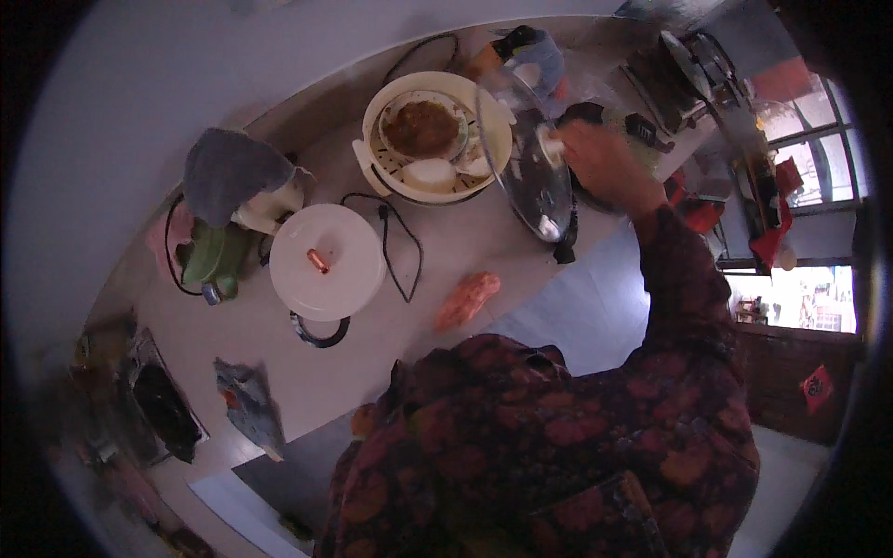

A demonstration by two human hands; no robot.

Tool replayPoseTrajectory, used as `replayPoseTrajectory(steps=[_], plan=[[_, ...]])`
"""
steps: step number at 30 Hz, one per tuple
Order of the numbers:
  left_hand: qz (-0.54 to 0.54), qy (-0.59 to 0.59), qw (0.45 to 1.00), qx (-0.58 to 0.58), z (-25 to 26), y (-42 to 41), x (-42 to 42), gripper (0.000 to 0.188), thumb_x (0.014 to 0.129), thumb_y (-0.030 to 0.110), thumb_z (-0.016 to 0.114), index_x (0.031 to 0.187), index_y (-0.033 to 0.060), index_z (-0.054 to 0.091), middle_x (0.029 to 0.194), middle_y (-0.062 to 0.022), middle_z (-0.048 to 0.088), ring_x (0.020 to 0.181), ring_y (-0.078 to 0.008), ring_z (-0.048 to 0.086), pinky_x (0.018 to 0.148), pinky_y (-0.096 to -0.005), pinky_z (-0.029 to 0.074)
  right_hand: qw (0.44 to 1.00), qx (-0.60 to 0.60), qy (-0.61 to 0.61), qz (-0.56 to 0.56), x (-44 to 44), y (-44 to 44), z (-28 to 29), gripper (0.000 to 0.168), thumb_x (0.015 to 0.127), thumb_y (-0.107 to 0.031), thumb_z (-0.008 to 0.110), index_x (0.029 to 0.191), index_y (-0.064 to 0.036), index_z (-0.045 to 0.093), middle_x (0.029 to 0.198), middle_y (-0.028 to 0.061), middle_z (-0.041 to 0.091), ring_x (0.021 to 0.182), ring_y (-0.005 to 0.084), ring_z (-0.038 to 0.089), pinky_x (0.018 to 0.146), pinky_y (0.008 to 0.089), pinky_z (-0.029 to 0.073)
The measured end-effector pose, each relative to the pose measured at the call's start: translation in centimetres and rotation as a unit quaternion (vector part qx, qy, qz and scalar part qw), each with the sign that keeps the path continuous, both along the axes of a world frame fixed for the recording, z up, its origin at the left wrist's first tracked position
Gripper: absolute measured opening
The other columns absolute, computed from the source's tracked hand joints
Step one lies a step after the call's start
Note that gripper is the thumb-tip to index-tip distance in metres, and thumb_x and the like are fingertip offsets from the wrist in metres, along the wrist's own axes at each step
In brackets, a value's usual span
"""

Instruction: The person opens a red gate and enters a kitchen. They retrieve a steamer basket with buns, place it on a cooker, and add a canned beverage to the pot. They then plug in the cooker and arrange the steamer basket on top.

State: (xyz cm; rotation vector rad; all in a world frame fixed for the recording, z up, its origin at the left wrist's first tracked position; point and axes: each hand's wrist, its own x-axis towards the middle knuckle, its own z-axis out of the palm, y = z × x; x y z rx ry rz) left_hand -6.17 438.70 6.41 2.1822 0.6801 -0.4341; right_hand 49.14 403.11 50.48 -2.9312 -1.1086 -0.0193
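Note:
My right hand (593, 157) grips the pale knob of a clear glass lid (523, 160), which is tilted at the right side of a cream steamer pot (368, 132). Inside the open pot, a bowl of brown food (423, 130) stands on a slotted rack, with a white rounded item (428, 174) in front of it and another pale item beside that. At the left edge of my patterned clothing, a small brownish patch (363, 420) may be part of my left hand; its fingers cannot be made out.
A white-lidded pot (328, 279) and a black cable (418, 261) are left of centre. A pink crumpled item (469, 300) lies near the counter edge. Farther left are a grey cloth (234, 171), a green cloth (213, 258) and a dark tray (166, 404). A dark pan (596, 202) sits behind my right hand.

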Motion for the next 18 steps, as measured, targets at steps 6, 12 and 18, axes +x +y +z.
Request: replayPoseTrajectory(steps=[6,12,18], plan=[[-0.033,0.028,0.999,0.001,-0.3,1.1,0.2,0.028,0.075,0.036,0.060,0.084,0.0091,0.065,0.078,-0.0147,0.063,0.075,-0.0344,0.061,0.063,-0.0441,0.050,0.989,-0.052,0.033,-0.133,-7.4,-7.6,-7.3,0.017,0.077,-0.012,0.053,0.092,-0.011,0.060,0.084,0.0131,0.058,0.080,0.0341,0.058,0.068,0.0432,0.047],[-0.048,0.048,0.998,0.011,-0.1,1.6,-0.2,0.031,0.076,0.039,0.058,0.086,0.0102,0.066,0.079,-0.0147,0.063,0.074,-0.0351,0.062,0.063,-0.0444,0.050,0.978,-0.091,0.110,-0.154,-7.7,-6.9,-14.3,0.015,0.074,-0.010,0.056,0.088,-0.008,0.061,0.084,0.0129,0.060,0.080,0.0318,0.061,0.069,0.0422,0.048],[-0.062,0.045,0.997,0.025,0.5,0.9,-0.4,0.034,0.077,0.042,0.056,0.088,0.0113,0.067,0.080,-0.0148,0.064,0.074,-0.0358,0.062,0.063,-0.0448,0.050,0.974,-0.055,0.109,-0.189,-5.6,-6.5,-18.8,0.019,0.073,-0.009,0.057,0.091,-0.003,0.059,0.085,0.0148,0.063,0.084,0.0323,0.062,0.075,0.0421,0.048]])
